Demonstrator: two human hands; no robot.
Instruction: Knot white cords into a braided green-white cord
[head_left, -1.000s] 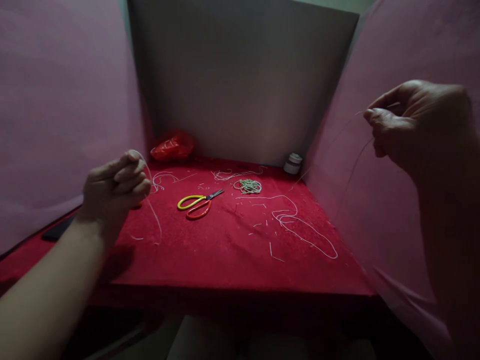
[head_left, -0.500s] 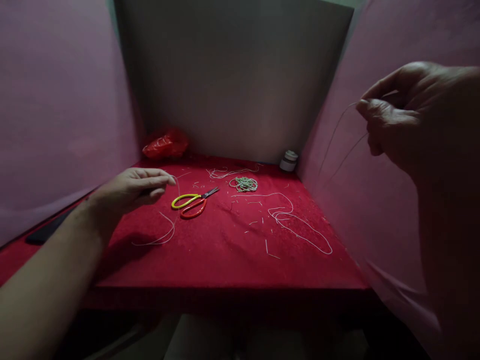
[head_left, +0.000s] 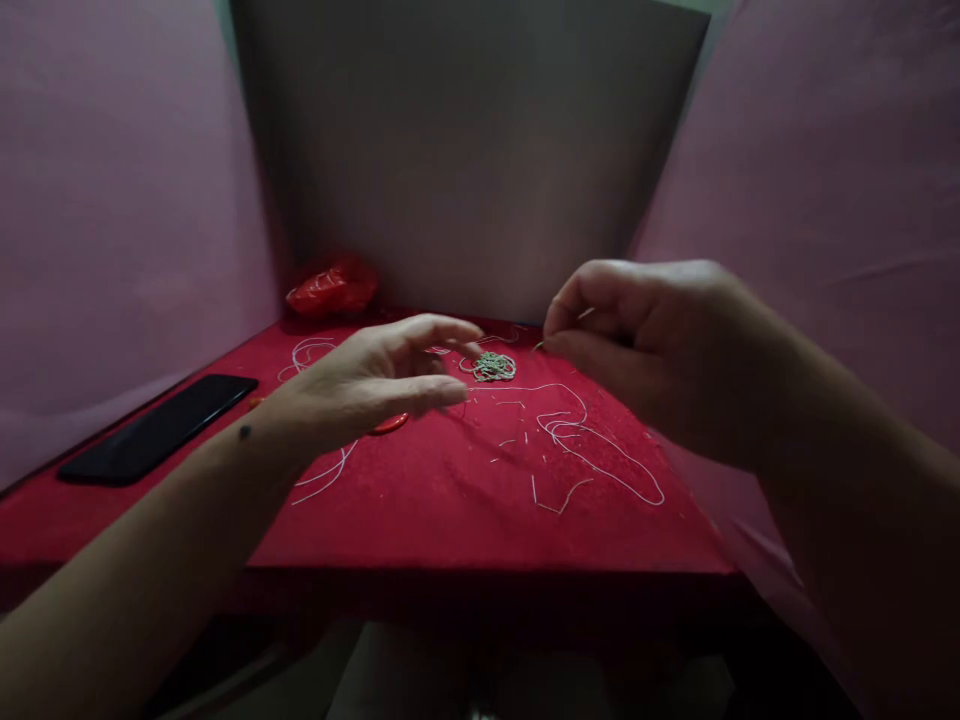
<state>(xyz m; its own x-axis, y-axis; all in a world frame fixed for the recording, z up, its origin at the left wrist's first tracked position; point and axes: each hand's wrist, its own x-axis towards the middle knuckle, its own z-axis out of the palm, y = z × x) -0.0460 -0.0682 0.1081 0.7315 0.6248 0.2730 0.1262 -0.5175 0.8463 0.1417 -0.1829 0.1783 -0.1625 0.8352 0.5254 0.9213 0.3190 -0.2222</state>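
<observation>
My left hand [head_left: 382,375] hovers over the middle of the red table with thumb and fingers apart, holding nothing. Part of the scissors' red handle [head_left: 390,424] shows beneath it; the blades are hidden. My right hand [head_left: 637,335] is raised to the right, thumb and index finger pinched. A short greenish cord end [head_left: 538,346] sticks out of that pinch; the rest of it is hidden. Between the hands lies a bundled green-and-white cord [head_left: 493,367]. A looped white thread [head_left: 607,465] rests below the right hand.
A black phone [head_left: 157,430] lies at the table's left edge. Loose white threads [head_left: 330,482] are near the left forearm. Several cord scraps [head_left: 534,490] are scattered across the red cloth [head_left: 450,530]. A red plastic bag [head_left: 334,288] sits at the back left. Pink sheets [head_left: 810,200] flank the table.
My left hand has moved right and let go of its thread. My right hand has come down and left; its long thread is gone, and a short greenish end shows. The phone is uncovered.
</observation>
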